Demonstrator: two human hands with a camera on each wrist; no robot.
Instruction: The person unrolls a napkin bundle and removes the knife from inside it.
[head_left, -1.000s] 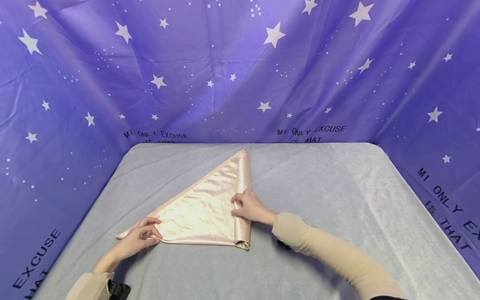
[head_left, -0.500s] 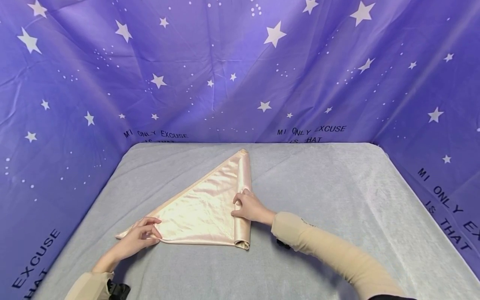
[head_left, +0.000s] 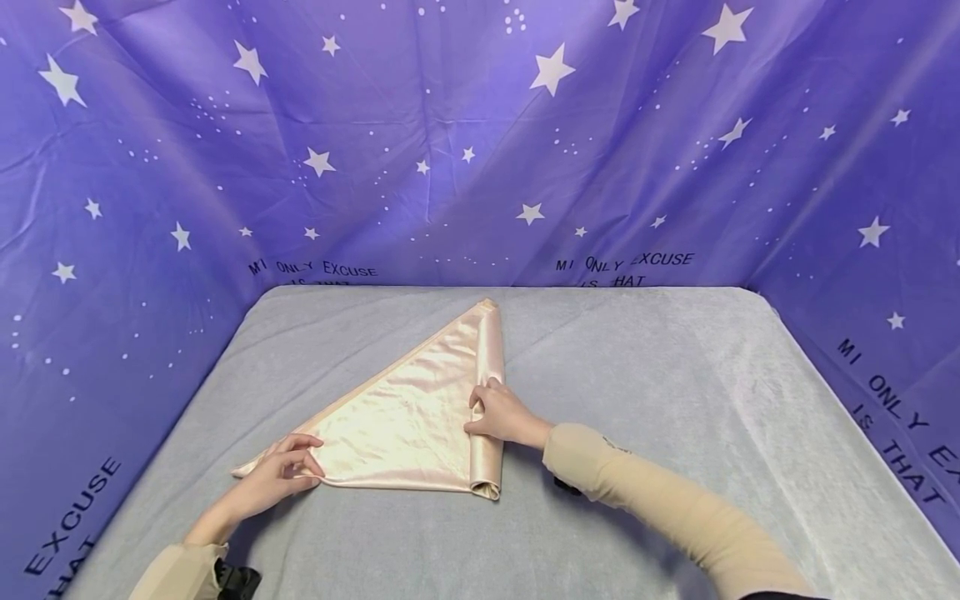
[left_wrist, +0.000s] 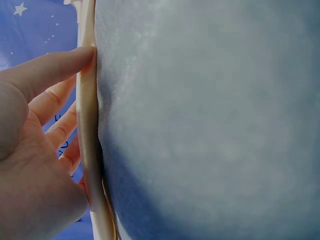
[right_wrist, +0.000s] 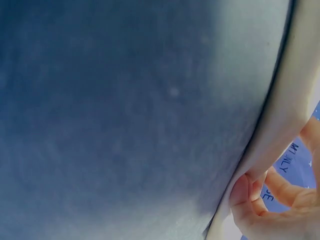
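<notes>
A pale pink satin cloth [head_left: 397, 417] lies on the table in a triangle, its right side wound into a narrow upright roll [head_left: 491, 342]. My right hand [head_left: 508, 415] pinches this roll a little below its middle, thumb and fingers curled over its left side. In the right wrist view the thumb presses into the satin roll [right_wrist: 285, 110]. At the cloth's left corner my left hand [head_left: 272, 479] rests with relaxed fingers spread on the fabric. The left wrist view has its thumb touching the near edge of the satin cloth [left_wrist: 89, 120]; the other fingertips are hidden behind it.
A grey plush cover [head_left: 637, 367] spreads over the table. Purple curtains [head_left: 480, 108] printed with white stars and black lettering hang behind it and on both sides. A black strap [head_left: 238, 579] sits at the left wrist.
My right fingertips have drawn in slightly toward the roll, to the right. The left hand and the cloth stay in place.
</notes>
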